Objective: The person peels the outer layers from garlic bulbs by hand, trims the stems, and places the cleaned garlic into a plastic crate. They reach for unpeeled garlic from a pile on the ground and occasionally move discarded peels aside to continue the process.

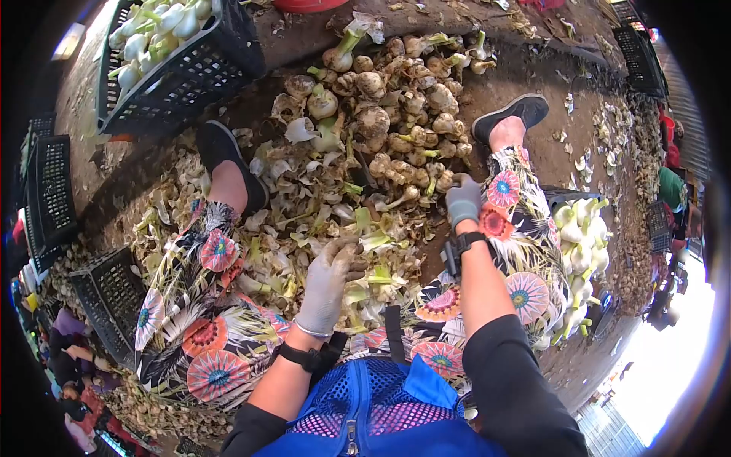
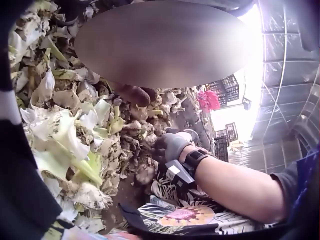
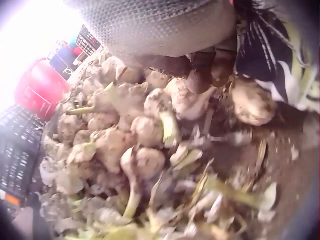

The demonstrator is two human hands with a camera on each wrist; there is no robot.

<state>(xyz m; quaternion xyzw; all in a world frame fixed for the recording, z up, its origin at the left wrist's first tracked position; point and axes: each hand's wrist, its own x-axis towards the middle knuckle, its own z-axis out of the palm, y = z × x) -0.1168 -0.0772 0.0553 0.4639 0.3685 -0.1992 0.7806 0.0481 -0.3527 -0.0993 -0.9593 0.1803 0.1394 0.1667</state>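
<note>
My right hand, in a grey-white glove with dirty fingertips, reaches to the right edge of a heap of garlic bulbs. In the right wrist view its bent fingers come down right at a soil-stained garlic bulb; I cannot tell whether they grip it. My left hand, gloved too, hovers over loose garlic peelings between the legs, its fingers loosely bent with nothing in them. A fingertip of that hand shows in the left wrist view, below a large blurred patch.
A black crate of peeled, pale garlic bulbs stands at upper left. More clean garlic bulbs lie beyond the right leg. Both legs in patterned trousers frame the heap. Other black crates stand at far left; a red tub sits behind.
</note>
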